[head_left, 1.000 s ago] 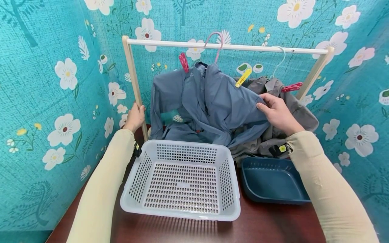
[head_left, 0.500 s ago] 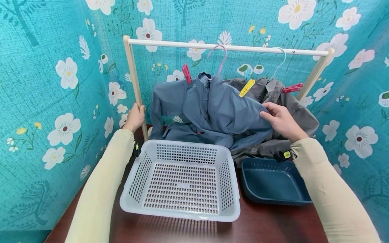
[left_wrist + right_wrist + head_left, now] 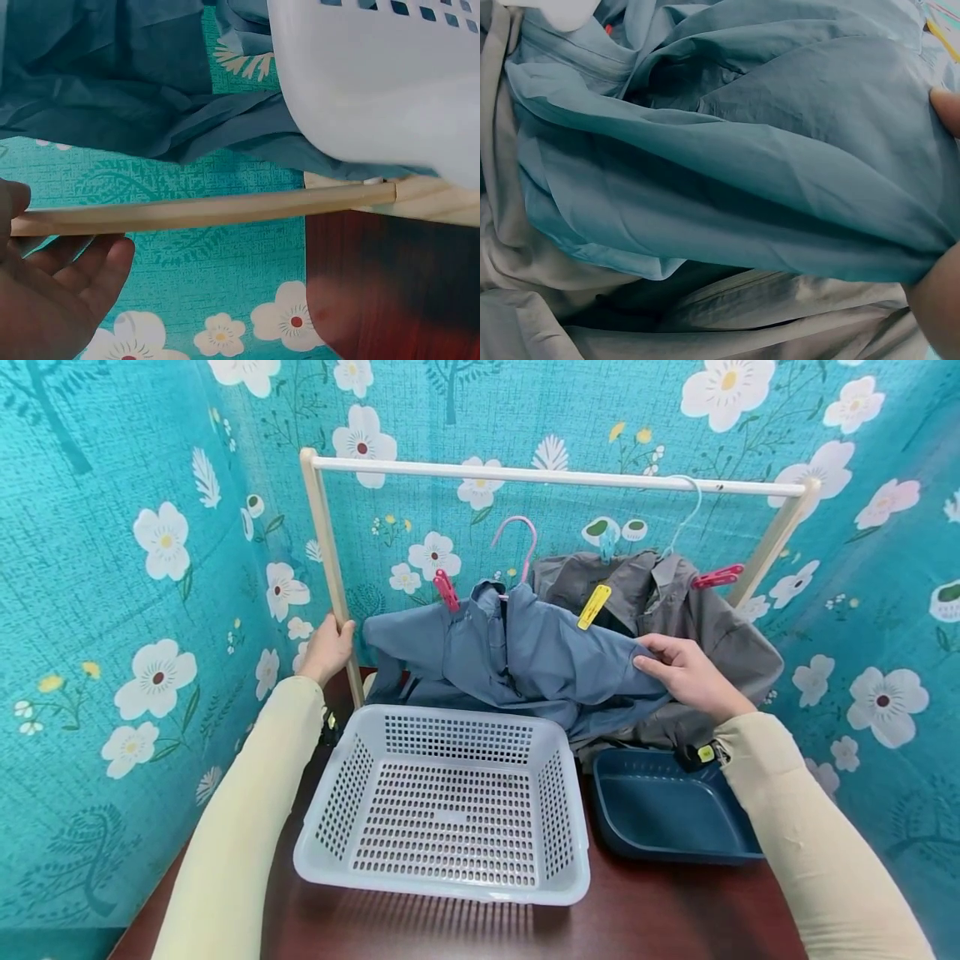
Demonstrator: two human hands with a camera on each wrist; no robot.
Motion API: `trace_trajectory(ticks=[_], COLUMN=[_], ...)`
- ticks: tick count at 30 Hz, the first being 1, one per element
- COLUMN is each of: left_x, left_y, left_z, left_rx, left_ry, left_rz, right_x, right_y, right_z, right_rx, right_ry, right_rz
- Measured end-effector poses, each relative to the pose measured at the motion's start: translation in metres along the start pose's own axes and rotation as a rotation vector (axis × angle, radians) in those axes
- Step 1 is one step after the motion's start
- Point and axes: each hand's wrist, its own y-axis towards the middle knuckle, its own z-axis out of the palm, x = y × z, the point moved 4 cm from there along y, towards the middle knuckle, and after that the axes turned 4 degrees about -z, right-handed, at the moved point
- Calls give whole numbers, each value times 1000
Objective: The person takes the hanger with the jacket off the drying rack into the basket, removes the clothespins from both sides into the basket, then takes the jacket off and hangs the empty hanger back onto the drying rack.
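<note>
A blue jacket (image 3: 551, 643) is on a pink hanger (image 3: 517, 539), whose hook is below the white rail, apart from it. A red clothespin (image 3: 446, 590) and a yellow clothespin (image 3: 594, 607) are clipped at its shoulders. My right hand (image 3: 693, 675) pinches the jacket's sleeve on the right; in the right wrist view the blue cloth (image 3: 727, 180) stretches from thumb and fingers. At the left, my left hand (image 3: 327, 647) grips the rack's wooden post (image 3: 330, 556); fingers and thumb lie on either side of the post (image 3: 202, 211) in the left wrist view.
A grey jacket (image 3: 720, 627) hangs from the rail (image 3: 525, 475) by a light blue hanger (image 3: 686, 518), with a red clothespin (image 3: 717, 577) and a blue one (image 3: 607, 545). In front stand a white perforated basket (image 3: 442, 893) and a dark blue basin (image 3: 675, 852).
The pink hanger's hook has come off the rail, and the blue jacket has sunk with it. My right hand has moved down with the sleeve. The left hand stays on the post.
</note>
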Motion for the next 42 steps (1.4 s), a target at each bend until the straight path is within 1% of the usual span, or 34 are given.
trace_trajectory(ticks=[4, 6, 8, 10, 13, 14, 15, 16, 18, 19, 22, 25, 29, 32, 35, 39, 42], left_x=[0, 0, -1, -3, -10, -13, -17, -21, -30, -34, -45, -50, -50, -50, -51, -53, -56], left_y=[-6, -9, -12, -16, -23, -25, -27, -30, -34, -36, -40, -41, -42, -44, -46, -49, -50], left_z=[-4, -8, -12, -16, -21, -21, -21, -21, -18, -15, -6, 4, 13, 18, 22, 26, 28], left_rx=[-6, -28, -82, -157, -272, -292, -298, -288, -237, -188, -15, 147, 292, 359, 404, 433, 436], left_ry=[61, 93, 116, 117, 96, 81, 70, 57, 36, 23, -6, -28, -73, -104, -114, -99, -88], left_rz=[-1, -2, 3, 17, 65, 88, 112, 131, 167, 176, 204, 223, 227, 231, 249, 274, 298], right_x=[-3, -4, -5, -5, -7, -8, -9, -10, -11, -12, -11, -9, -10, -12, -12, -11, -11], right_y=[-2, -3, -3, -4, -4, -4, -4, -4, -4, -5, -6, -6, -6, -7, -7, -8, -9], right_z=[4, 5, 7, 8, 9, 10, 10, 10, 10, 10, 11, 12, 13, 13, 13, 12, 11], right_rx=[15, 21, 27, 33, 50, 55, 64, 74, 84, 93, 108, 123, 131, 130, 131, 134, 135], right_ry=[-6, -7, -5, 4, 13, 16, 16, 18, 28, 28, 43, 51, 51, 51, 55, 71, 94], right_rz=[22, 22, 19, 18, 14, 15, 11, 8, 8, 1, -13, -23, -12, -3, -11, -28, -27])
